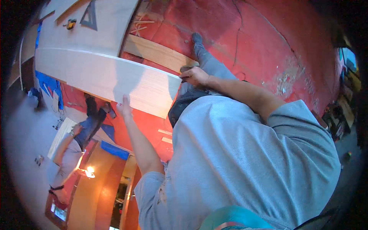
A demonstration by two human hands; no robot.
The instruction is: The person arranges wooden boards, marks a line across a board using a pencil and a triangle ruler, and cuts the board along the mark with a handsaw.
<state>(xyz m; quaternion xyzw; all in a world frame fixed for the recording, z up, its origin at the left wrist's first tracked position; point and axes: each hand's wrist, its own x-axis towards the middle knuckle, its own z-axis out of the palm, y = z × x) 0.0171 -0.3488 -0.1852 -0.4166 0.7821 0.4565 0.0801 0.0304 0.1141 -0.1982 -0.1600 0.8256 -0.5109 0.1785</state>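
A long pale board stretches from the far left to just in front of my waist. My left hand holds its lower long edge, thumb lying on the top face and fingers hidden underneath. At the board's near corner, my right hand is closed with its fingertips at the edge. A small dark shape by these fingers is too unclear to name. The board's far part lies against a large pale sheet. A triangular square and a yellow-and-black tape measure rest on that sheet.
Red sheeting covers the floor, with a cord and scattered debris. A wooden plank and thin offcuts lie beyond the board. Another person stands at left near a bright lamp. Blue plastic hangs by the sheet.
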